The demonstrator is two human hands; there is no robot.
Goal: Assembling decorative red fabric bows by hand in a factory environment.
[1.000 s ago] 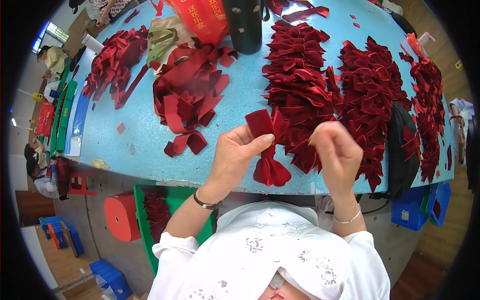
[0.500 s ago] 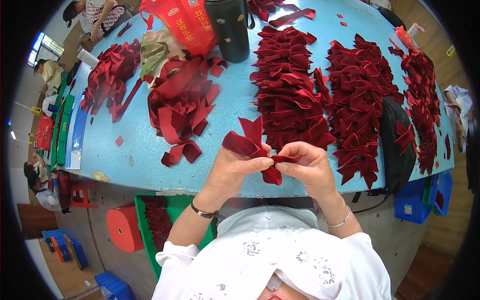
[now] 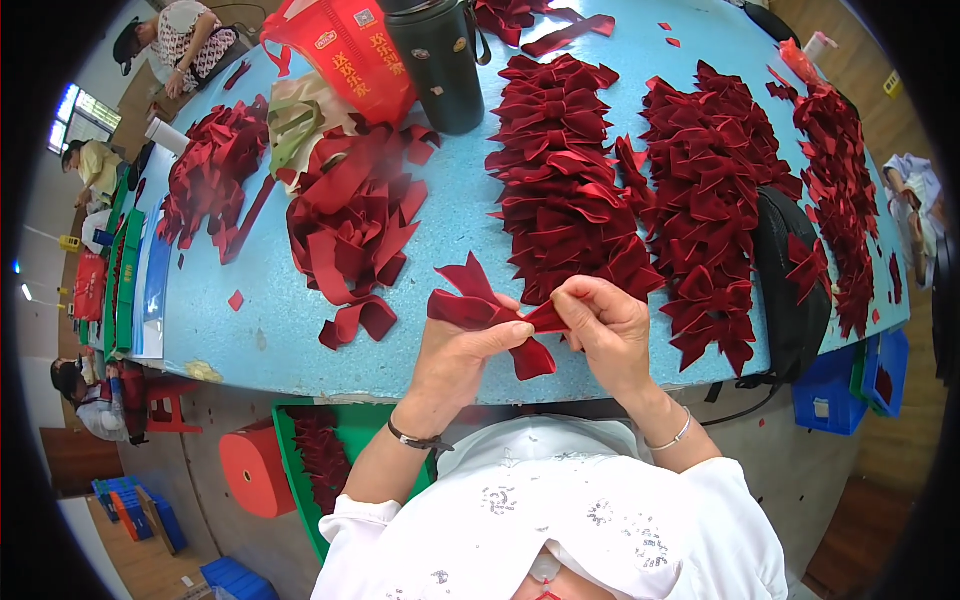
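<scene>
Between my hands is a dark red velvet ribbon bow (image 3: 468, 310), just over the table's near edge. The thumb and fingers of my left hand (image 3: 462, 355) are closed on its middle. My right hand (image 3: 604, 325) pinches the bow's right loop or end and holds it outward. One ribbon tail points up and away, another hangs toward me. Beyond my hands lies a long row of finished-looking red bows (image 3: 562, 180). Left of that is a loose heap of red ribbon strips (image 3: 350, 225), with a curled piece (image 3: 360, 318) nearest my left hand.
The light blue table (image 3: 270, 350) also carries more bow piles (image 3: 705, 190), a black bag (image 3: 785, 290), a dark tumbler (image 3: 436, 75) and a red carrier bag (image 3: 345, 55). Below its edge are a green crate (image 3: 355, 425) and a red roll (image 3: 255, 470). Other people sit farther off.
My right hand has pulled slightly up and outward, drawing the bow's right part longer. The bow has shifted a little left with my left hand. My view has tilted slightly.
</scene>
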